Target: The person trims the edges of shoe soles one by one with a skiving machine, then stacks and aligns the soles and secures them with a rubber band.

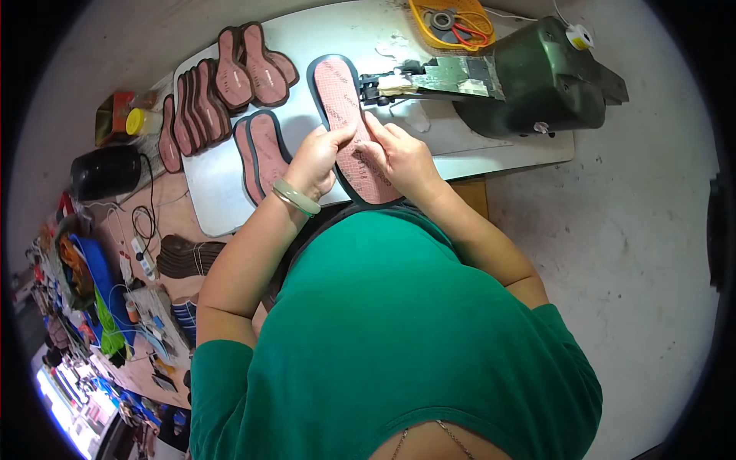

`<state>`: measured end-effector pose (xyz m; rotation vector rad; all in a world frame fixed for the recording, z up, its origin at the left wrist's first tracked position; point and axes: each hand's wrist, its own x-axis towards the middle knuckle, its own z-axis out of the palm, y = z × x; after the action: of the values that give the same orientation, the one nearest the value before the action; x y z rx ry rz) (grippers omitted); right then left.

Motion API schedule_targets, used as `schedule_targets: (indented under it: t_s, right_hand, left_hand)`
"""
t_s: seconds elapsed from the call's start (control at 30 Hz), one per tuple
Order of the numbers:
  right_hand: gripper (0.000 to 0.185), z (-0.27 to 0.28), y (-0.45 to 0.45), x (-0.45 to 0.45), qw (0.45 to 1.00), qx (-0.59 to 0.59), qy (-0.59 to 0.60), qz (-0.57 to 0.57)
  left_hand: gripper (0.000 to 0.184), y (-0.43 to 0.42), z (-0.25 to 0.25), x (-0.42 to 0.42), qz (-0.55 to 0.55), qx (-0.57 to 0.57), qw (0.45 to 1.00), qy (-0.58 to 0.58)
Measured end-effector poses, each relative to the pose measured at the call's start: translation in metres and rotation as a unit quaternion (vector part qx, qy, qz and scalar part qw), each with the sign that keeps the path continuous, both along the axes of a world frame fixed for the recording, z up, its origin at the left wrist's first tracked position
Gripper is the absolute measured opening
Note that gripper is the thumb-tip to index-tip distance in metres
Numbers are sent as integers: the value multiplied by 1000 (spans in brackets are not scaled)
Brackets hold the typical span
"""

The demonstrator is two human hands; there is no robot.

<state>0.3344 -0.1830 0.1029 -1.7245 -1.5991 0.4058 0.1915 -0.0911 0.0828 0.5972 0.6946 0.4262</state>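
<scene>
A pink insole (335, 86) with a dark edge and printed marks lies in front of me, its upper end close to the needle end of a green sewing machine (529, 80). My left hand (316, 159), with a pale bangle at the wrist, grips the insole's left edge, thumb on top. On the opposite edge my right hand (404, 157) holds it too, the thumb on its face and fingers partly hidden beneath. Just left of my left hand, a couple of similar insoles (264, 146) overlap on the white table (211, 203).
More insoles (203, 103) stand in overlapping rows at the upper left. A yellow basket (420, 23) with scissors sits behind the machine. Beside the table are a yellow-lidded jar (142, 121), a black rounded object (106, 172), cables and a stack of dark soles (188, 255).
</scene>
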Motion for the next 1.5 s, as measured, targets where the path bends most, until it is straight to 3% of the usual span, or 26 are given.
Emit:
schedule_targets:
  t_s: [0.07, 0.13, 0.2, 0.27, 0.33, 0.37, 0.4, 0.43, 0.47, 0.5, 0.53, 0.57, 0.63, 0.8, 0.9, 0.93, 0.97, 1.0, 1.03, 1.07, 1.13, 1.17, 1.33, 1.5]
  right_hand:
    - [43, 5, 2, 10, 999, -39, -28, 2]
    - [37, 3, 11, 22, 1000, 13, -26, -6]
    - [35, -5, 23, 36, 999, 40, -24, -13]
    - [34, -25, 34, 56, 993, 81, 81, -31]
    - [34, -35, 32, 68, 985, 102, 131, -40]
    - [34, -37, 29, 72, 969, 86, 219, -74]
    - [34, -40, 23, 73, 943, 68, 308, -109]
    - [34, -45, 17, 72, 907, 47, 393, -144]
    - [34, -55, 11, 71, 907, 45, 394, -143]
    - [34, -67, 4, 69, 872, 27, 476, -113]
    - [34, -65, 0, 65, 829, 10, 553, -83]
    - [34, -62, -4, 57, 829, 9, 553, -85]
    - [35, -37, -2, 30, 725, -115, 678, -12]
    - [34, -39, 11, 29, 757, -125, 642, 2]
    - [33, -34, 19, 33, 764, -147, 627, -21]
    - [33, -34, 22, 33, 764, -147, 628, -21]
    - [33, -34, 25, 33, 765, -143, 627, -34]
    - [33, -34, 29, 33, 767, -139, 625, -48]
    - [32, -33, 31, 34, 769, -135, 622, -63]
    - [32, -32, 34, 36, 769, -135, 622, -65]
    - [32, -28, 40, 40, 766, -169, 615, -76]
    - [31, -26, 43, 42, 765, -186, 612, -81]
    - [30, -18, 52, 44, 750, -178, 627, -115]
    - [32, -19, 52, 47, 782, -168, 583, -143]
  left_hand:
    - [22, 5, 7, 11, 40, 43, 998, 14]
    - [22, 9, 5, 21, 59, 61, 996, 23]
    - [25, 23, -13, 39, 73, 254, 961, 84]
    - [27, 42, -33, 62, 83, 439, 884, 138]
    - [29, 57, -49, 80, 95, 603, 770, 183]
    - [31, 62, -49, 85, 103, 676, 700, 204]
    - [31, 65, -50, 86, 101, 675, 701, 205]
    - [31, 69, -44, 86, 72, 559, 803, 195]
    - [31, 74, -37, 87, 42, 428, 884, 180]
    - [31, 77, -30, 88, 12, 287, 944, 160]
    - [31, 81, -29, 89, 11, 286, 945, 159]
    - [32, 85, -27, 90, 9, 239, 961, 138]
    - [34, 91, -26, 89, 5, 142, 985, 96]
    - [34, 101, -20, 83, -3, 93, 990, 109]
    - [39, 120, -42, 82, -2, 335, 920, 201]
    - [39, 123, -33, 82, -3, 336, 920, 201]
    - [40, 131, -23, 83, -18, 550, 801, 235]
    - [41, 139, -13, 84, -33, 731, 633, 253]
    - [42, 145, -3, 86, -45, 867, 427, 254]
    - [42, 151, 5, 89, -45, 867, 428, 252]
    - [42, 165, 17, 95, -321, 680, 638, 167]
    - [42, 169, 22, 97, -443, 542, 705, 114]
    - [35, 174, 33, 95, -474, 504, 710, 131]
    - [32, 151, 38, 74, -416, 463, 766, 162]
